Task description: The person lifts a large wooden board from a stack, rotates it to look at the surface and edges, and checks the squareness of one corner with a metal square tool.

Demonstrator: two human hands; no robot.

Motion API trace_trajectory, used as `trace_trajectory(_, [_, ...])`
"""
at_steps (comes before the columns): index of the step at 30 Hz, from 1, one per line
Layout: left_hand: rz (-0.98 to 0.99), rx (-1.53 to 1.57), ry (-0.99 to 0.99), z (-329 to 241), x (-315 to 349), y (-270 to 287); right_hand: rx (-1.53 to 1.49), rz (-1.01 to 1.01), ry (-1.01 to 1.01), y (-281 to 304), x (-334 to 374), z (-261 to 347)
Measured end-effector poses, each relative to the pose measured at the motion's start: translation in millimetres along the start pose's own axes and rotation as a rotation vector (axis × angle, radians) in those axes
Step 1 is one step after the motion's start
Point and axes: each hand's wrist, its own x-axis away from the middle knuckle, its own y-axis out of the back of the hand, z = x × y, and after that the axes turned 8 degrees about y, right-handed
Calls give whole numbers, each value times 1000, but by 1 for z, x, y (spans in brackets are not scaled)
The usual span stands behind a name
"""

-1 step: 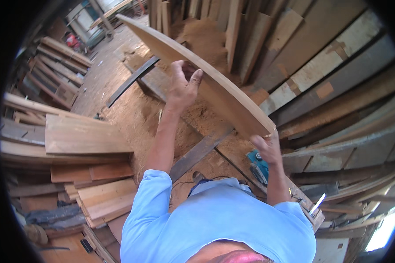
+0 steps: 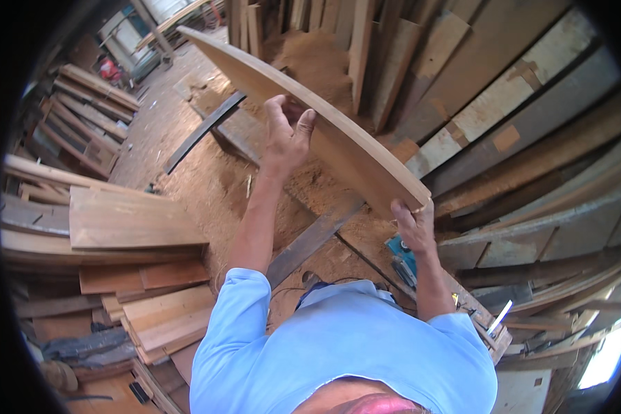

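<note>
Both hands are lifting a long, light-brown plank (image 2: 310,110) that is running from the upper left of the frame down to the centre right.

The left hand (image 2: 284,138) is gripping the plank's near edge at mid-length, fingers curling over it; the right hand (image 2: 412,224) is clasping the lower end from beneath; keeping the hands spread this wide is probably what is steadying so long a board, and the far tip is likely needing watching near the leaning boards (image 2: 504,96) at upper right; no packages, labels or signs are showing clearly; only a blue power tool (image 2: 401,257) is lying on the sawdust floor (image 2: 207,179) below the right hand, with stacked planks (image 2: 131,221) at the left.
</note>
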Motion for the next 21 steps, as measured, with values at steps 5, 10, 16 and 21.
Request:
trace_trajectory(5, [-205, -274, -511, -15, -12, -30, 32, -275, 177, -27, -5, 7])
trace_trajectory(10, [-223, -113, -495, -22, -16, -30, 161, -315, 124, -50, 9, 29])
trace_trajectory(16, [-254, -46, -360, -33, -12, -3, 183, -219, 220, -85, 25, 53])
trace_trajectory(21, [-218, 50, -391, -26, -18, 6, 138, -176, 294, -96, 19, 50])
